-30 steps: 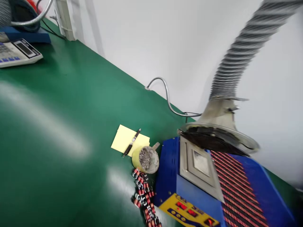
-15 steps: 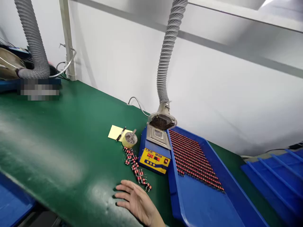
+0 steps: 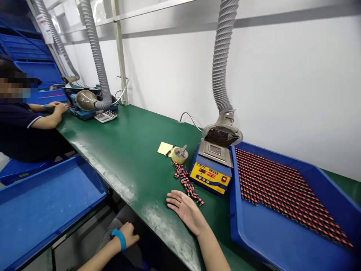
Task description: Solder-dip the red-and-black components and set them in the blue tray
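My right hand [image 3: 186, 210] lies flat and open on the green bench [image 3: 132, 150], fingers spread, just short of a row of small red and black parts [image 3: 186, 182]. Behind the row stands a blue solder pot with a yellow panel [image 3: 211, 171]. My left hand [image 3: 130, 234] rests below the bench edge on my lap, fingers curled, with a blue band on the wrist. Nothing shows in it.
A big blue tray [image 3: 284, 241] holding rows of the same parts sits to the right. A fume hose [image 3: 222, 67] hangs over the pot. A yellow tape roll [image 3: 179, 155], notepad and pen lie behind. Another person [image 3: 25, 120] works at the far left.
The view has pulled back and swung left, bringing my left hand, the lap and the other person into sight. My right hand stays flat on the bench by the parts.
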`<state>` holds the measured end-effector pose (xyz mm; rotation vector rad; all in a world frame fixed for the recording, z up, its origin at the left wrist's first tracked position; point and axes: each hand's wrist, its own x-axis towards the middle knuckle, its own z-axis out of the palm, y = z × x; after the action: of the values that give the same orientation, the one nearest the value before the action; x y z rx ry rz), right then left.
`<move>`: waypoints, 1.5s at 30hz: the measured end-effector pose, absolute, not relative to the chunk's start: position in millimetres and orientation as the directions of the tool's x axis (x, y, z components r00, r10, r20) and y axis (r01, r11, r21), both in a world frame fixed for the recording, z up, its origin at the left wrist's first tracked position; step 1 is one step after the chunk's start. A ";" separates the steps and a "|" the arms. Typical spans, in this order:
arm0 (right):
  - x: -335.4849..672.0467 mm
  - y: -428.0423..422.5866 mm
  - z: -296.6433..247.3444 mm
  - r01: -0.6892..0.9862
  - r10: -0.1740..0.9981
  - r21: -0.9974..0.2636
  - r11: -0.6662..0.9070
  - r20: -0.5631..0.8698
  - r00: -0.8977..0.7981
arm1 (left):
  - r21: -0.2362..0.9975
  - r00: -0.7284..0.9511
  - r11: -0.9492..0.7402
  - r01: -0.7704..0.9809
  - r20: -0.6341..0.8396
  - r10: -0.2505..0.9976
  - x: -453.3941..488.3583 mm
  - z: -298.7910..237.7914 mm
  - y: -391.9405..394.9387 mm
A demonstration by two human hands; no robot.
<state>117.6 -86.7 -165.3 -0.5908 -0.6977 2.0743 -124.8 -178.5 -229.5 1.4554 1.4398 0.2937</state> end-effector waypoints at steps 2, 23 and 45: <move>120.0 -86.8 -166.0 -0.580 0.836 -0.658 -0.479 -0.140 -0.531 | 0.846 0.403 0.200 0.494 -0.427 0.810 -120.0 -207.6 -172.4; 115.7 -85.3 -162.7 -0.490 0.858 -0.740 -0.460 -0.230 -0.458 | 0.483 0.347 -0.191 0.854 -0.256 0.902 -20.6 -126.0 34.4; 143.3 -39.1 -14.5 -0.675 0.998 -0.737 0.037 -0.012 0.067 | 0.913 0.499 -0.398 -0.088 0.386 0.776 0.8 10.1 7.1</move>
<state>143.3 -39.1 -14.5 -0.6724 -0.6110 1.4145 0.8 7.1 10.1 1.7271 0.5859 1.0633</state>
